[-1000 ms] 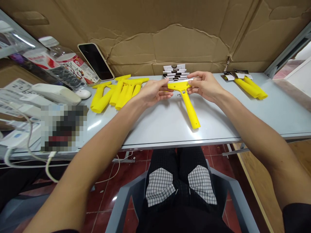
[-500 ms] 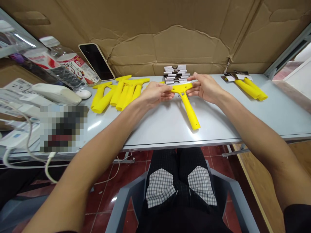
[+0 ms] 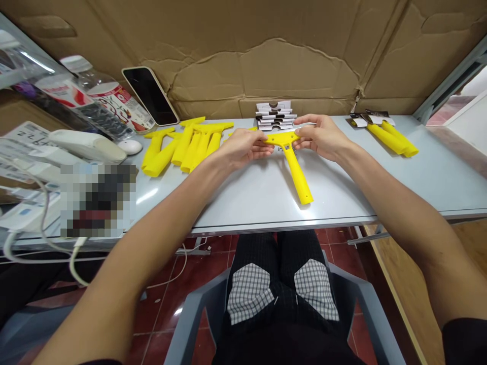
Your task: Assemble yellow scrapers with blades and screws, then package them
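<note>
A yellow T-shaped scraper (image 3: 297, 172) is held just over the table, its handle slanting toward me. My left hand (image 3: 247, 146) pinches the left end of its wide head. At the opposite end, the thumb and fingers of my right hand (image 3: 321, 137) grip the head. Behind the hands lies a stack of folded black-and-white cards (image 3: 274, 116). Small metal pieces, perhaps screws, show partly under the scraper's head; I cannot make them out clearly. Left of my left hand, several more yellow scrapers (image 3: 190, 147) lie in a loose pile.
Two yellow handles (image 3: 393, 139) with cards at their heads lie on the right. On the left are a leaning phone (image 3: 150, 96), bottles (image 3: 117, 101), white devices (image 3: 87, 144) and cables. A cardboard wall (image 3: 297, 66) closes off the back of the table (image 3: 243, 203).
My right hand has shifted slightly, with its fingers now closer on the right end of the scraper's head. The scraper stays in nearly the same place.
</note>
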Demonstrator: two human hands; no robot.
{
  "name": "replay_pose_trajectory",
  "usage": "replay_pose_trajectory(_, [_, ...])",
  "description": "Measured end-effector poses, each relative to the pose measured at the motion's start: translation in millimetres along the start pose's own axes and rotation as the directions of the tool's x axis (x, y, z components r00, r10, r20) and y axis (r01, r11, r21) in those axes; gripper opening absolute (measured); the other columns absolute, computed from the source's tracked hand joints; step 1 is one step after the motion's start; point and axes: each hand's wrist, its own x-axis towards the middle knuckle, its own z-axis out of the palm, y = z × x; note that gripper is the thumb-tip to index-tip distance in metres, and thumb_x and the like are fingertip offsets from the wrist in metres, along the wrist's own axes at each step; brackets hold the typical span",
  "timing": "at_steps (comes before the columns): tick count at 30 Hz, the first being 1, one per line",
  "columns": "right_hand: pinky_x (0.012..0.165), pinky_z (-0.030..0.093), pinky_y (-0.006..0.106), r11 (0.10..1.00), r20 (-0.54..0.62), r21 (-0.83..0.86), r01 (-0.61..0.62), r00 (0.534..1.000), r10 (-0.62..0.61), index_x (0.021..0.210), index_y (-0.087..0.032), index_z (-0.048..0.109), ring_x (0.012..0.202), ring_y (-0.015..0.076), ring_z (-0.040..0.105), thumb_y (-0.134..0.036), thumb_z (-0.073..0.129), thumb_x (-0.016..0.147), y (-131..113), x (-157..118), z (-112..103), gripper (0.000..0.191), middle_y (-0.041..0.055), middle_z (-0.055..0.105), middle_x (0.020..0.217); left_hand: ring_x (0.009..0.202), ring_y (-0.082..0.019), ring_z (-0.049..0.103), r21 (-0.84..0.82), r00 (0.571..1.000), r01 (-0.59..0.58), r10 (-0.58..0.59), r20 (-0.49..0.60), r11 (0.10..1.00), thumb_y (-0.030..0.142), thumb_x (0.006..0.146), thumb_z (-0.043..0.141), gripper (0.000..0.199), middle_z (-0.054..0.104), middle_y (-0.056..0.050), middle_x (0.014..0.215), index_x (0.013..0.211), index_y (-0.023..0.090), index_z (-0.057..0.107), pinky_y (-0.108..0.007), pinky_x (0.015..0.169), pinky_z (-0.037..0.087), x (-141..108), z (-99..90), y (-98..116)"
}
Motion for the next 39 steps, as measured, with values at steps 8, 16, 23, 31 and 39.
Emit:
replay_pose_trajectory(8, [0.078,0.069,0.035,1.000,0.022,-0.025,0.002,1.000,-0.002,0.110,-0.023,0.065,0.076,0.0200,0.079,-0.003,0.075,0.093,2,-1,-1,0.029,0.0040,0.075,0.081,0.062,-0.012,0.072,0.052,0.998,-0.032,0.029,0.061,0.998,0.000,0.099,0.064,0.017,0.077,-0.012,0.074,0.086,0.005,0.074,-0.022,0.075,0.064,3,-5.6,0])
replay_pose_trajectory(16, [0.068,0.064,0.037,0.953,-0.021,-0.297,0.062,0.997,-0.072,0.097,-0.025,0.067,0.074,0.0206,0.074,-0.033,0.073,0.103,6,6,-8,0.012,0.0094,0.080,0.097,0.062,-0.011,0.074,0.134,0.998,-0.055,0.052,0.024,0.989,0.000,0.096,0.065,0.020,0.079,-0.014,0.076,0.080,0.007,0.075,-0.018,0.068,0.061,7,-24.3,12])
replay_pose_trajectory(23, [0.093,0.058,0.048,0.392,0.281,-0.852,0.347,0.935,-0.216,0.088,-0.019,0.086,0.080,0.0262,0.072,-0.012,0.074,0.084,8,13,-31,0.014,0.0067,0.079,0.081,0.066,-0.013,0.075,0.187,0.999,-0.044,0.045,-0.001,0.981,-0.001,0.093,0.066,0.022,0.079,-0.013,0.075,0.076,0.010,0.074,-0.020,0.072,0.064,13,-37.8,16])
replay_pose_trajectory(31, [0.080,0.054,0.040,0.389,0.376,-0.841,0.375,0.923,-0.077,0.094,-0.019,0.090,0.079,0.0237,0.073,-0.015,0.076,0.087,3,6,-25,0.016,0.0054,0.084,0.088,0.070,-0.014,0.075,0.219,0.999,-0.033,0.025,0.038,0.975,0.002,0.093,0.068,0.014,0.079,-0.012,0.076,0.083,0.010,0.074,-0.023,0.078,0.064,15,-34.8,11])
replay_pose_trajectory(39, [0.087,0.055,0.044,0.419,0.370,-0.821,0.388,0.920,-0.126,0.081,-0.024,0.086,0.079,0.0255,0.073,-0.017,0.081,0.089,9,10,-26,0.011,0.0042,0.083,0.083,0.070,-0.016,0.077,0.236,0.999,-0.007,-0.001,0.038,0.972,0.005,0.093,0.068,0.010,0.079,-0.013,0.077,0.090,0.011,0.076,-0.023,0.075,0.064,14,-33.1,10])
